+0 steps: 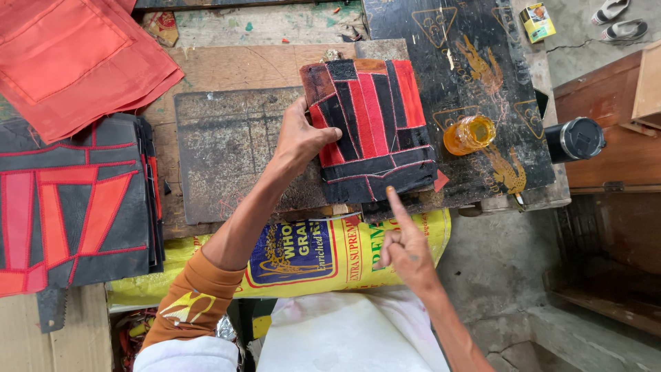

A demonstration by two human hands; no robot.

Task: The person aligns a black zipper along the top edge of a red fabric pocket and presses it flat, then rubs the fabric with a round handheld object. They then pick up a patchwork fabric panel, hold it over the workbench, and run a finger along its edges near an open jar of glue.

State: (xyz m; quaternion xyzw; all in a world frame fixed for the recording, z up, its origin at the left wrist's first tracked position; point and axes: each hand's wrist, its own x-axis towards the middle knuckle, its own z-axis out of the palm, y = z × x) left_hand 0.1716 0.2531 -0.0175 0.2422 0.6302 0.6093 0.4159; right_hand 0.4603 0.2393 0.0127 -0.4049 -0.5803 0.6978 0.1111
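- Black-and-red patchwork panel [372, 131]: lies flat on the surface [227, 76], partly over a dark worn board [227, 151] on its left and a black printed board [475, 41] on its right.
- Left hand [301, 138]: grips the left edge of the patchwork panel, thumb on top of the fabric, remaining fingers apparently curled under or against the edge; the exact contact is hidden.
- Right hand [406, 248]: grasps nothing. Index finger extended, its tip touching or just at the near edge of the patchwork panel; the other fingers are folded into the palm.
- Amber glass jar [469, 134]: stands on the black printed board, just right of the patchwork panel.
- Black lidded cup [577, 140]: further right, at the surface edge, well apart from both hands.
- Stack of stitched panels [76, 207]: far left, same black-and-red pattern.
- Red fabric pieces [76, 55]: far-left corner, beyond the stack.
- Yellow printed sack [310, 255]: hangs at the near edge of the surface, under both forearms.
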